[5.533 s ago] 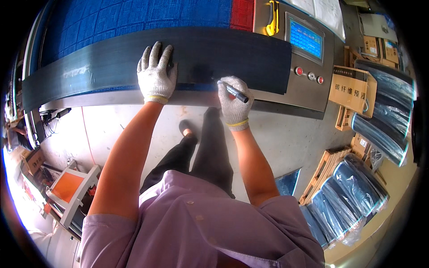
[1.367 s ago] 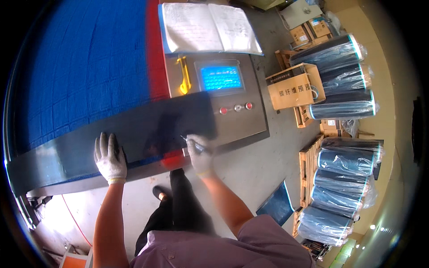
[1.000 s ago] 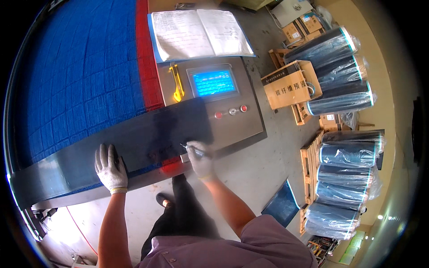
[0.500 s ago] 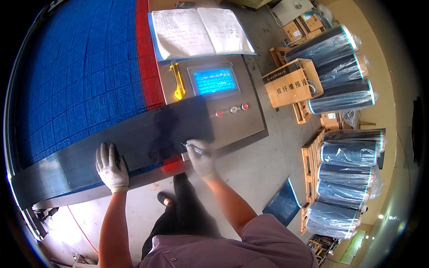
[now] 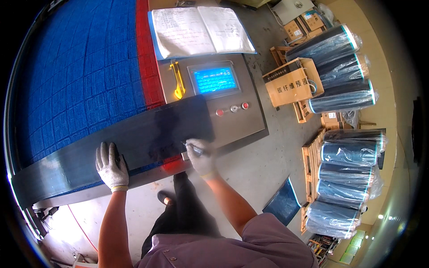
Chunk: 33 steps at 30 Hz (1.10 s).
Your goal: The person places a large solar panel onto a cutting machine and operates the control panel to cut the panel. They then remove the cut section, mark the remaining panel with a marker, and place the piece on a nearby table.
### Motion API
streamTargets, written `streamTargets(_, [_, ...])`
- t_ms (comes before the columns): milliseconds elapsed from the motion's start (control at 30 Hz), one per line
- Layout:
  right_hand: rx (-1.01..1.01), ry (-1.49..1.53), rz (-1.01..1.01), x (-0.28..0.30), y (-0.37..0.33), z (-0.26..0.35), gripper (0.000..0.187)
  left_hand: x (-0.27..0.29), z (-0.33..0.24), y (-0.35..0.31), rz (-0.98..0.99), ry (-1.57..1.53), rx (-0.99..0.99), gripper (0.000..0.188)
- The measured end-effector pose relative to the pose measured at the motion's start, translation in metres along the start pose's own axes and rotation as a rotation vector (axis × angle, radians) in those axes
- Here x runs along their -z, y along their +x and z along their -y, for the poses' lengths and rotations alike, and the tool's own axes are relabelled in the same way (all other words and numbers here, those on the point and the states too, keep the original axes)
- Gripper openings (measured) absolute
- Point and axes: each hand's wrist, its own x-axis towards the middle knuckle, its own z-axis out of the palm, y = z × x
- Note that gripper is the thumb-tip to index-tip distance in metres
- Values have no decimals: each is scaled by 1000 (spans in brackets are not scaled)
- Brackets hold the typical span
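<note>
A long dark sheet point(image 5: 85, 154) lies across the near edge of the machine's blue bed point(image 5: 80, 67) and reaches right onto the grey control panel. My left hand point(image 5: 111, 169), in a white knit glove, rests flat on the sheet with its fingers stretched out. Gloved too, my right hand point(image 5: 200, 160) is closed around a slim pen point(image 5: 196, 150) near the sheet's right end. The pen's tip points left, at the sheet's surface; whether it touches cannot be made out. Dark marks show on the sheet left of the tip.
On the panel are a lit touchscreen point(image 5: 215, 80), buttons point(image 5: 234, 108), a yellow cutter point(image 5: 178, 80) and an open notebook point(image 5: 201, 31). Plastic-wrapped rolls point(image 5: 348, 154) stand on wooden pallets point(image 5: 309, 169) to the right, beside a cardboard box point(image 5: 290, 85). A dark blue sheet point(image 5: 283, 203) leans there.
Almost nothing differs. My right hand has shifted very slightly with the pen, while my left hand stays in place on the dark sheet.
</note>
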Motion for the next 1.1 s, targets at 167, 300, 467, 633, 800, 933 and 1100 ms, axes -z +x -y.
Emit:
streamTargets(167, [-86, 51, -38, 3, 0, 2, 11, 1, -1, 0, 1, 8, 1, 49])
streamTargets(300, [-57, 32, -27, 2, 6, 4, 10, 1, -2, 1, -11, -9, -4, 49])
streamTargets(467, [-146, 44, -88, 16, 0, 1, 10, 4, -3, 1, -14, 12, 2, 49])
streamTargets(633, [-68, -44, -57, 32, 4, 0, 9, 2, -2, 1, -14, 1, -4, 48])
streamTargets(800, [-57, -46, -60, 32, 3, -6, 9, 3, -3, 1, -14, 10, -6, 48])
streamTargets(933, [-113, -50, -77, 32, 5, -3, 9, 1, -3, 1, -23, 4, -5, 47])
streamTargets(1100, [-45, -105, -28, 36, 4, -4, 7, 2, -2, 0, -36, 3, -17, 47])
